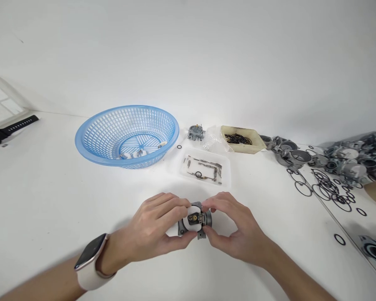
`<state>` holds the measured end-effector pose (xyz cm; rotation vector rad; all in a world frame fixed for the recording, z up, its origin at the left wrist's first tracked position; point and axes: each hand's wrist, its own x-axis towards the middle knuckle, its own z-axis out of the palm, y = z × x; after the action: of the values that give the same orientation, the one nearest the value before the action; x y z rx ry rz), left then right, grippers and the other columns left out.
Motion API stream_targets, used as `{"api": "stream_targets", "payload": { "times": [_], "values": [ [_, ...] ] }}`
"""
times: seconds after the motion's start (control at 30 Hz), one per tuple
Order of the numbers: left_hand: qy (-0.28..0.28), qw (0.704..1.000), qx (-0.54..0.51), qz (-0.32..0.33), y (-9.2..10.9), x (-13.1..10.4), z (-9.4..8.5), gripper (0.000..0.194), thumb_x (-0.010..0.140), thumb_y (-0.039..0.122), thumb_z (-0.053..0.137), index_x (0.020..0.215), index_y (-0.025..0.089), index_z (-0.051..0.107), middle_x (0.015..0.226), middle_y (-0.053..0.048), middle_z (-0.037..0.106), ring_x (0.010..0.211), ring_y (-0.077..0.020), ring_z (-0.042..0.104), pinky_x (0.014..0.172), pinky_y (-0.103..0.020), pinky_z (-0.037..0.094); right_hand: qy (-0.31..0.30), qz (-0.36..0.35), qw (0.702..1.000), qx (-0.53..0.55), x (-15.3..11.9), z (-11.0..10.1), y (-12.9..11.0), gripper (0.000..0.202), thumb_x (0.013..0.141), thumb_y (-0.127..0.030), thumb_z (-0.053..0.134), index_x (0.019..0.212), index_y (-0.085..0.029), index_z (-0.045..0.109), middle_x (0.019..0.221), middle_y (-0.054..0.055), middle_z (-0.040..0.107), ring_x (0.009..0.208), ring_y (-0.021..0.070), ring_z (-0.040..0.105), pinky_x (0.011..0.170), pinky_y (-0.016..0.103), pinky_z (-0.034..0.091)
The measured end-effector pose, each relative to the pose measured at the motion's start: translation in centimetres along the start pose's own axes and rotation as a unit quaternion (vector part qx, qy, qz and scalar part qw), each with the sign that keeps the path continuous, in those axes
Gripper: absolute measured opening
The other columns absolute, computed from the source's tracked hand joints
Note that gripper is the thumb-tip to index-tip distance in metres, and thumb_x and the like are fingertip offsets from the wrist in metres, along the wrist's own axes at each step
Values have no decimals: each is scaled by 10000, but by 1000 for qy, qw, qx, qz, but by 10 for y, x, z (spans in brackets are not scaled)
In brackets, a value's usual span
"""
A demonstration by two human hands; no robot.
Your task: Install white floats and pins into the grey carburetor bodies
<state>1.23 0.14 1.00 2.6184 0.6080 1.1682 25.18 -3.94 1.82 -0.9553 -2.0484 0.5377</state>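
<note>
A small grey metal carburetor body [181, 228] with a white float [189, 223] and brass parts in its middle lies on the white table between my hands. My left hand [156, 223] grips its left side, fingers on the far edge and thumb on the near edge. My right hand [238, 230] pinches its right end between index finger and thumb, close to the small metal bracket beside the float. The fingertips of both hands partly cover the body's edges.
Beyond the hands, a white tray [227, 175] holds small metal pins and a black ring. Behind it are a blue basket [81, 142] with white pieces, another carburetor [196, 132] and a cream box [259, 142] of black rings. Metal parts [301, 156] and loose rings [324, 186] lie right.
</note>
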Motion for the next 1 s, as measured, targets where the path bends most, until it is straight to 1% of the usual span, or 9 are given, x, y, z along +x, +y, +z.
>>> {"api": "stream_targets", "payload": {
  "times": [0.13,0.43,0.63,0.9,1.0],
  "values": [
    [-1,1000,1,-1,-1,0,0,208,942,256,751,1077,179,613,1008,-85,778,831,-209,744,745,-353,618,8,14,1000,-3,-1,3,2,486,863,-45,641,1273,-299,588,1028,24,732,895,212,673,823,387,582],
    [1,1000,7,3,-2,-1,0,227,947,255,757,1109,163,627,1045,-97,787,856,-216,776,785,-344,633,40,3,999,0,-2,8,2,526,839,-36,619,1304,-279,581,981,26,709,863,200,666,791,367,590],
    [13,1000,13,25,1,-1,-2,224,953,237,745,1126,153,629,1044,-111,788,790,-212,762,688,-342,602,51,-2,999,18,-4,15,3,575,808,-20,605,1323,-272,560,976,33,679,867,207,649,783,377,582],
    [-1,1000,23,21,2,-4,-2,239,966,250,728,1163,175,617,1081,-114,791,725,-188,736,675,-338,589,69,-15,997,5,-4,19,2,594,782,-35,602,1317,-285,534,922,15,665,776,203,619,728,380,563],
    [-4,999,23,24,1,-3,-1,229,969,251,722,1159,177,616,1074,-108,792,741,-192,736,678,-342,591,76,-12,997,4,-5,22,3,584,773,-39,604,1297,-287,536,914,15,660,766,204,610,721,380,555]
  ]
}}
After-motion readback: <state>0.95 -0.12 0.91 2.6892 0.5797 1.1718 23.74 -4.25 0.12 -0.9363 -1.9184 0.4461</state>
